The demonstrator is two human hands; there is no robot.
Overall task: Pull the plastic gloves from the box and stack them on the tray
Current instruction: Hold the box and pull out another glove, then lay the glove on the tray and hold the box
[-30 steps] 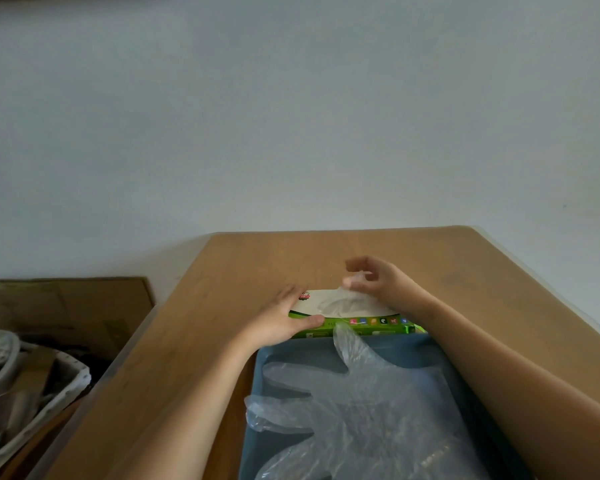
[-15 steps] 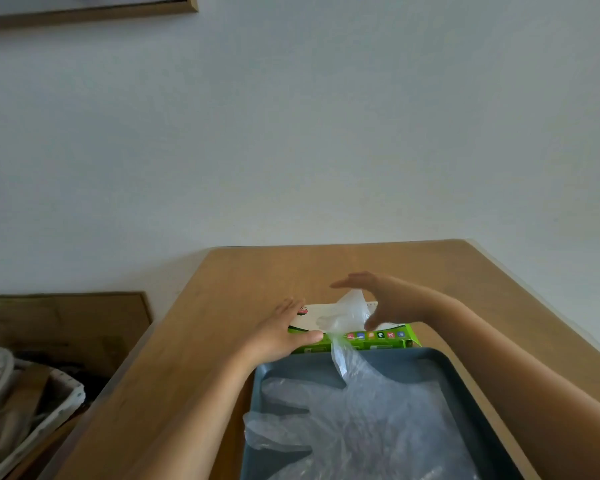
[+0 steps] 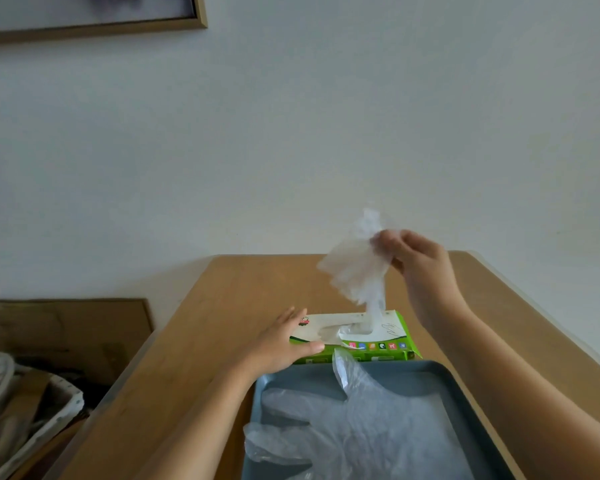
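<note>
A pale wall (image 3: 326, 133) filled most of the view, and a light brown wooden table (image 3: 201, 358) stood against it. On the near part of the table lay a blue-grey plastic tray (image 3: 413, 372), rectangular with a raised rim. It held flattened clear plastic gloves (image 3: 361, 427) lying one over another, with one finger reaching over the tray's far rim toward the box. How many gloves lay there could not be told, since the layers showed through each other. The tray's near end was cut off by the bottom edge.

At the lower left, off the table, a white woven basket (image 3: 59, 410) held a jumble of things too dark and blurred to name. Behind it stood a brown wooden board (image 3: 66, 327).

Touching the tray's far rim sat a green-and-white cardboard box (image 3: 388, 355) with an oval slot in its top. More clear plastic showed in the slot.

A crumpled clear glove (image 3: 357, 268) hung in the air above the box, its lower end running down into the slot. The right hand (image 3: 420, 261) was raised over the table, thumb and fingertips pinched together on the glove's upper part. The left hand (image 3: 278, 344) lay flat on the box's left end, fingers straight and together, thumb along the front edge.

A gold-framed picture (image 3: 94, 27) hung at the top left, mostly cut off.
</note>
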